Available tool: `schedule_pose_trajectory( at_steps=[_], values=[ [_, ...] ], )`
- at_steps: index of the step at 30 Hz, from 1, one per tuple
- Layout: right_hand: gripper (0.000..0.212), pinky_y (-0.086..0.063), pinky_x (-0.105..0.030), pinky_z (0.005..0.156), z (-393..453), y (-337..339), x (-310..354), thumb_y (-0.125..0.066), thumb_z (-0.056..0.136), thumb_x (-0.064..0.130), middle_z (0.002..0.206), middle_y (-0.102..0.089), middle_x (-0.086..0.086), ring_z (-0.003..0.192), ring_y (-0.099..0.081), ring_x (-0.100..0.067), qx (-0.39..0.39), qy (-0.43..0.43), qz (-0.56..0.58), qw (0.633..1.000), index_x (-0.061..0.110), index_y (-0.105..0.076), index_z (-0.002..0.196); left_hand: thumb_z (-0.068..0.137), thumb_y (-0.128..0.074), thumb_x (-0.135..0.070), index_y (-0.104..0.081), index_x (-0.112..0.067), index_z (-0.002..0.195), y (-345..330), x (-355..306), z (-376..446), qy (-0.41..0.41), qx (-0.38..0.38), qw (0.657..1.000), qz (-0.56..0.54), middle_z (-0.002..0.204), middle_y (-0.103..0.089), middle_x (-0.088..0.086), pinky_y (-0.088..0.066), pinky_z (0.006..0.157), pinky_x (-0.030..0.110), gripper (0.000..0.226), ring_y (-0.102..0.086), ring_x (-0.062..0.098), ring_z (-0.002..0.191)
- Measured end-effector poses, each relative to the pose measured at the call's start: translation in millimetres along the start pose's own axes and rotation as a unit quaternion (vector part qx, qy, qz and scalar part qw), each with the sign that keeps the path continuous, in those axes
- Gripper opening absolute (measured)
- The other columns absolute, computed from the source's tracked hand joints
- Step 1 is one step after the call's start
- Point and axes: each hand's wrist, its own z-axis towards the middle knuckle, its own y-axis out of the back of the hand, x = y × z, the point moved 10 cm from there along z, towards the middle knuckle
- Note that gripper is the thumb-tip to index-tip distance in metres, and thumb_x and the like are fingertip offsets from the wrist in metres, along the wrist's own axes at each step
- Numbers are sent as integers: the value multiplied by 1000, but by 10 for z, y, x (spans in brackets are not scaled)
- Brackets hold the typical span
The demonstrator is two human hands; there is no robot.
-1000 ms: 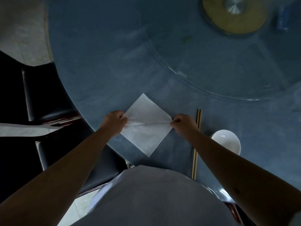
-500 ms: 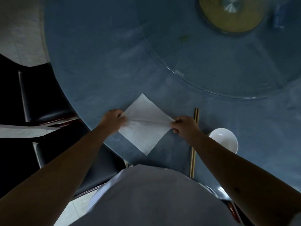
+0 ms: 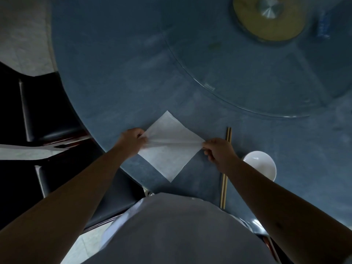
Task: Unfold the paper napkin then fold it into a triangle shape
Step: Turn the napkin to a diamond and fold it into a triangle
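A white paper napkin (image 3: 169, 149) lies opened out as a diamond on the blue round table (image 3: 118, 77), one corner pointing away from me and one toward me. My left hand (image 3: 131, 141) pinches its left corner. My right hand (image 3: 217, 150) pinches its right corner. A ridge of lifted paper runs straight between the two hands across the middle of the napkin. The far and near halves rest flat on the table.
A pair of wooden chopsticks (image 3: 225, 168) lies just right of my right hand, with a white bowl (image 3: 260, 165) beyond them. A glass turntable (image 3: 266, 73) with a yellow hub (image 3: 268, 18) covers the far right. Dark chairs (image 3: 51, 119) stand at the table's left edge.
Both hands stay on the side corners. The pull between them has tightened, and the crease across the middle has risen into a sharper ridge. The camera view shifted slightly.
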Motion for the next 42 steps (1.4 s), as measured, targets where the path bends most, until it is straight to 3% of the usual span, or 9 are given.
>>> schedule_pose_trajectory(
  at_steps=[6,10,13,17,21,26,32,38,42],
  values=[
    [10,-41,-24,47,5,88,102,-67,77,9,53,-57,-4,46,-53,-15,-73,41,-132,988,13,-64,68,84,-62,-20,-51,-19,61,23,-12,11,-5,-13,1000,2,55,-50,-3,-34,48,25,26,-49,16,56],
    [10,-35,-23,56,12,153,330,-61,78,24,75,-62,-1,66,-56,-20,-149,89,-265,949,18,-62,85,82,-55,-34,-61,-19,79,107,-2,-47,20,-79,996,41,70,-61,-1,-42,60,30,16,-59,25,72],
    [15,-32,-22,55,74,-25,505,-60,78,23,84,-56,0,69,-51,-18,-117,135,-307,935,21,-55,93,82,-54,-39,-61,-25,101,178,-124,-37,-18,-115,990,85,97,-68,-2,-47,71,32,24,-62,25,90],
    [18,-41,-28,70,143,-393,713,-62,78,25,96,-67,-8,90,-60,-28,-58,195,-363,909,19,-63,95,84,-59,-31,-60,-19,108,121,-305,94,-49,-91,991,81,104,-70,3,-44,72,28,27,-63,26,96],
    [15,-43,-29,68,203,-690,819,-65,75,34,86,-64,-1,77,-55,-21,-29,179,-426,886,23,-60,84,81,-60,-29,-60,-20,105,80,-456,224,-34,-80,995,45,94,-69,4,-51,72,32,25,-63,27,87],
    [13,-31,-20,45,210,-874,935,-64,67,27,56,-56,4,52,-50,-11,-20,176,-441,880,16,-59,62,74,-61,-34,-59,-28,92,-14,-462,355,34,-37,998,32,77,-56,-4,-38,51,22,19,-54,13,60],
    [16,-35,-23,47,236,-956,956,-62,72,20,58,-57,-5,58,-55,-20,21,183,-463,867,9,-60,61,79,-62,-30,-58,-18,75,-28,-572,395,-5,-1,997,71,63,-53,-6,-30,43,19,13,-49,10,55],
    [13,-37,-26,56,231,-866,923,-67,75,27,76,-60,3,73,-55,-17,24,181,-394,901,21,-58,82,86,-62,-30,-56,-20,76,49,-655,317,-55,-38,998,-12,61,-50,-8,-32,45,11,15,-45,6,55],
    [61,-41,-26,75,147,-940,1057,-76,72,30,99,-59,5,88,-56,-15,59,232,-355,904,22,-50,127,86,-63,-33,-56,-27,76,116,-678,224,-83,-47,994,-51,58,-50,-13,-32,44,7,13,-46,-3,50]
  ],
)
